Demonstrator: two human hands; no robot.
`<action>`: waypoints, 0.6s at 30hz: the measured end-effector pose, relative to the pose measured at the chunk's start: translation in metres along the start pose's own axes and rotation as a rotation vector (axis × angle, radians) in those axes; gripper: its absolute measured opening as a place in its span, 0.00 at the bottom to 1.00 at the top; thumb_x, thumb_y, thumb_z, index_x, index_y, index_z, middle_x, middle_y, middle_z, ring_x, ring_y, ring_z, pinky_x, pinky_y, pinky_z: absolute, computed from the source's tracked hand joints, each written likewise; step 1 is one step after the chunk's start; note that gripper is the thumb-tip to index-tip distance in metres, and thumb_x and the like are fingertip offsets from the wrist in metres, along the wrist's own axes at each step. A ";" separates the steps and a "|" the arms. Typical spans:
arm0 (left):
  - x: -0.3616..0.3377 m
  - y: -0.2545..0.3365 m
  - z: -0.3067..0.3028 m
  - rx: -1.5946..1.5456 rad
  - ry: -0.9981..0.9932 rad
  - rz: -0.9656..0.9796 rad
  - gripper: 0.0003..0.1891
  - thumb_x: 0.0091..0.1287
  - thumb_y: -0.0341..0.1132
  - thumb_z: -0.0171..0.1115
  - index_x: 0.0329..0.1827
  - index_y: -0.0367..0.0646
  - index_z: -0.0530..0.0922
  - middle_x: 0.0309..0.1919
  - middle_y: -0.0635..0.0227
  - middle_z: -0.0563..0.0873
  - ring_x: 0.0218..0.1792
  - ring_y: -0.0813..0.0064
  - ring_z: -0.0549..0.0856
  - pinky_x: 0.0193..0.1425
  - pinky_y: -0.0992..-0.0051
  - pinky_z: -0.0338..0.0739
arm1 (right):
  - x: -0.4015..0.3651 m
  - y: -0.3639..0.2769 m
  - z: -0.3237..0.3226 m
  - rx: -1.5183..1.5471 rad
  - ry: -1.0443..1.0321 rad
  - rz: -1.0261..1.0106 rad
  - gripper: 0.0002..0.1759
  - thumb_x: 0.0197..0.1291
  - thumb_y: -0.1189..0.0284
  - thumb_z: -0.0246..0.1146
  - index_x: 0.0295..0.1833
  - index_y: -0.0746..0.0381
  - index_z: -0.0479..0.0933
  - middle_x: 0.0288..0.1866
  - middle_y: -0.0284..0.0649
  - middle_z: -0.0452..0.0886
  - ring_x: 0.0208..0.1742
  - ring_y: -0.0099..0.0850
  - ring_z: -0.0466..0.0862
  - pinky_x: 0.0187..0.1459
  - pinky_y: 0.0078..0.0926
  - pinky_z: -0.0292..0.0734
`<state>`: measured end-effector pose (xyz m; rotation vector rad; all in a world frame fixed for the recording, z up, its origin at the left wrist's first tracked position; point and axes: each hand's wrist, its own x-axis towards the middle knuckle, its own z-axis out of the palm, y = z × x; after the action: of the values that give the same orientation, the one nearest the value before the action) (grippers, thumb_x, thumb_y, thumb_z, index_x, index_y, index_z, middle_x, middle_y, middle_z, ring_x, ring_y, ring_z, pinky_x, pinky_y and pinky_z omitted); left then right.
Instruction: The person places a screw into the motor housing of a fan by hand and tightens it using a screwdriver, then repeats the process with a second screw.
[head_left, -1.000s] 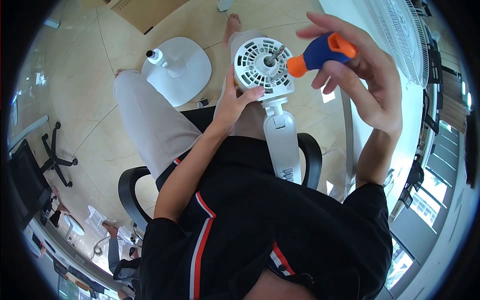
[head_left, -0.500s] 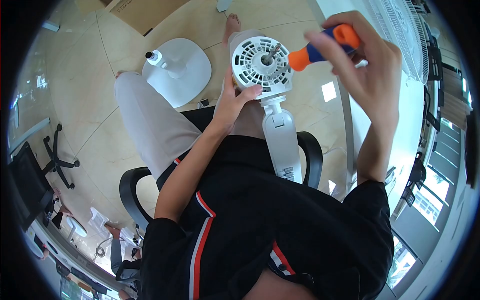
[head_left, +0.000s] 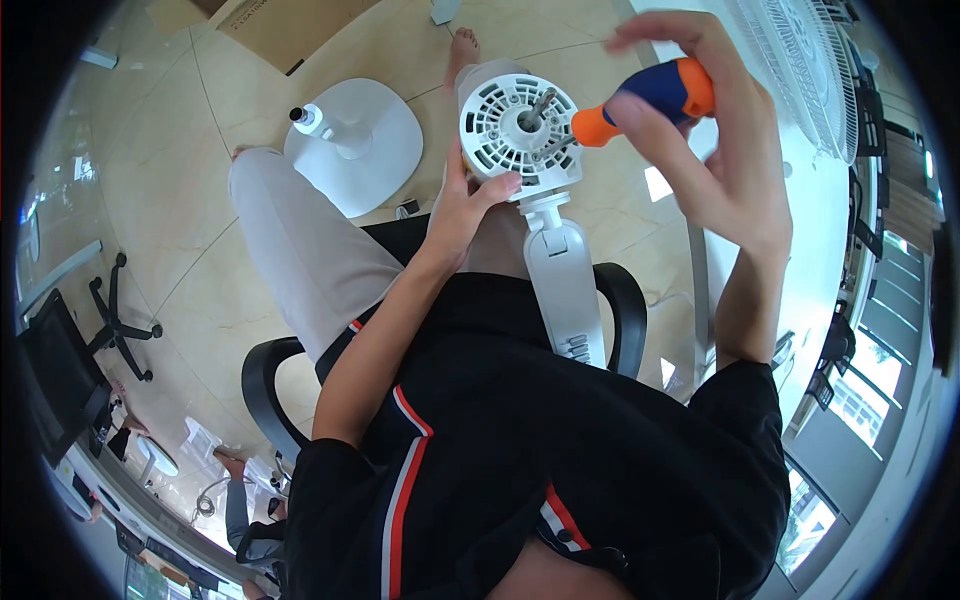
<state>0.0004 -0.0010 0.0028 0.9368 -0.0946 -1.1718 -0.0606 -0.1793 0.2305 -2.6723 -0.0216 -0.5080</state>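
Fan motor housing (head_left: 500, 140), white, round and slotted, lies over the seated person's right leg (head_left: 488, 228), its vented face turned up toward the camera; whether it rests on the leg or is held just above it cannot be told. The left hand (head_left: 463, 212) is clamped on the near left edge of the housing, thumb on the rim and the other fingers down the side; a metal spindle (head_left: 543, 106) stands out of the middle of the face. The right hand (head_left: 735, 175) is curved about the orange-and-blue handle of a screwdriver (head_left: 655, 92), thumb across the near side and index finger raised clear, blurred; how firmly the partly hidden fingers grip cannot be told. The screwdriver's thin shaft slants down to the right part of the face; its tip is too small to make out. The two hands are apart, one on each side.

A white neck (head_left: 563, 275) joins the housing's lower edge and runs back to the person's lap, between the black armrests (head_left: 628, 320); a white base (head_left: 390, 165) with a short, dark-tipped post (head_left: 313, 120) stands on the tiled floor (head_left: 240, 270) between the legs; a wire fan grille (head_left: 800, 80) is at the white bench (head_left: 815, 260) on the right; a cardboard box (head_left: 290, 30) lies on the floor ahead.
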 end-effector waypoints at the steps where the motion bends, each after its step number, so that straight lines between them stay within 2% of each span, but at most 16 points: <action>1: -0.001 0.000 0.000 -0.001 0.001 -0.005 0.55 0.59 0.41 0.77 0.86 0.41 0.51 0.71 0.58 0.73 0.70 0.64 0.75 0.75 0.64 0.69 | -0.002 -0.003 0.000 0.097 -0.021 0.058 0.18 0.71 0.68 0.64 0.62 0.63 0.81 0.43 0.41 0.90 0.28 0.28 0.85 0.34 0.19 0.78; 2: -0.003 -0.001 0.000 -0.002 0.003 -0.012 0.54 0.59 0.41 0.77 0.86 0.42 0.51 0.71 0.58 0.73 0.70 0.64 0.75 0.75 0.64 0.69 | -0.003 -0.005 -0.001 0.192 -0.036 0.118 0.18 0.72 0.68 0.63 0.63 0.63 0.80 0.44 0.41 0.90 0.30 0.28 0.86 0.35 0.19 0.80; 4: -0.002 -0.001 -0.001 0.001 0.001 -0.018 0.54 0.60 0.42 0.76 0.85 0.42 0.52 0.71 0.58 0.73 0.70 0.64 0.75 0.75 0.64 0.70 | -0.007 -0.010 -0.007 0.161 -0.170 0.251 0.19 0.73 0.68 0.61 0.65 0.63 0.80 0.46 0.41 0.89 0.31 0.27 0.86 0.36 0.20 0.80; 5: -0.002 -0.001 0.000 0.002 0.002 -0.015 0.53 0.60 0.42 0.76 0.85 0.42 0.52 0.71 0.58 0.73 0.70 0.64 0.76 0.75 0.64 0.70 | -0.005 -0.014 -0.005 -0.180 -0.104 0.183 0.19 0.73 0.70 0.59 0.65 0.63 0.80 0.45 0.41 0.90 0.31 0.26 0.86 0.34 0.19 0.80; 7: -0.001 -0.001 0.000 0.008 -0.003 -0.005 0.53 0.60 0.42 0.76 0.85 0.42 0.53 0.70 0.58 0.73 0.70 0.65 0.76 0.75 0.64 0.70 | 0.016 -0.036 -0.013 -0.089 -0.208 0.316 0.24 0.74 0.68 0.65 0.70 0.67 0.73 0.39 0.44 0.88 0.34 0.31 0.90 0.38 0.23 0.83; 10: 0.001 -0.002 -0.001 0.029 -0.007 0.032 0.53 0.60 0.42 0.76 0.85 0.42 0.53 0.70 0.58 0.73 0.70 0.65 0.76 0.75 0.65 0.70 | 0.002 -0.015 -0.009 0.309 -0.162 0.366 0.24 0.74 0.68 0.65 0.70 0.66 0.73 0.37 0.44 0.88 0.31 0.31 0.89 0.35 0.24 0.82; 12: -0.001 -0.001 -0.002 0.013 -0.014 0.010 0.53 0.60 0.42 0.76 0.85 0.42 0.52 0.70 0.58 0.73 0.70 0.65 0.75 0.75 0.64 0.69 | -0.003 -0.014 -0.004 0.409 -0.131 0.240 0.17 0.73 0.70 0.61 0.63 0.62 0.82 0.36 0.39 0.89 0.30 0.24 0.86 0.32 0.20 0.79; 15: -0.002 0.001 0.002 -0.009 -0.018 -0.005 0.53 0.61 0.41 0.76 0.85 0.42 0.52 0.70 0.59 0.73 0.70 0.66 0.75 0.76 0.64 0.69 | -0.002 -0.021 -0.013 -0.279 -0.257 0.158 0.19 0.73 0.65 0.67 0.65 0.60 0.82 0.40 0.40 0.89 0.30 0.24 0.86 0.31 0.21 0.77; 17: -0.001 0.001 0.002 -0.004 -0.023 0.003 0.52 0.61 0.40 0.76 0.85 0.42 0.52 0.70 0.59 0.73 0.70 0.66 0.75 0.76 0.64 0.69 | 0.017 -0.045 -0.022 0.090 -0.241 0.344 0.25 0.74 0.65 0.67 0.70 0.65 0.74 0.39 0.45 0.89 0.29 0.32 0.88 0.31 0.26 0.79; 18: 0.000 -0.002 0.000 0.004 -0.021 0.014 0.52 0.61 0.40 0.76 0.85 0.42 0.52 0.70 0.59 0.73 0.70 0.66 0.75 0.75 0.65 0.69 | 0.018 -0.041 -0.021 0.173 -0.249 0.320 0.26 0.75 0.65 0.67 0.71 0.66 0.73 0.39 0.47 0.88 0.29 0.34 0.88 0.30 0.27 0.79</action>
<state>-0.0007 -0.0016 0.0018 0.9259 -0.1200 -1.1685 -0.0550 -0.1517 0.2713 -2.4856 0.2726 -0.0680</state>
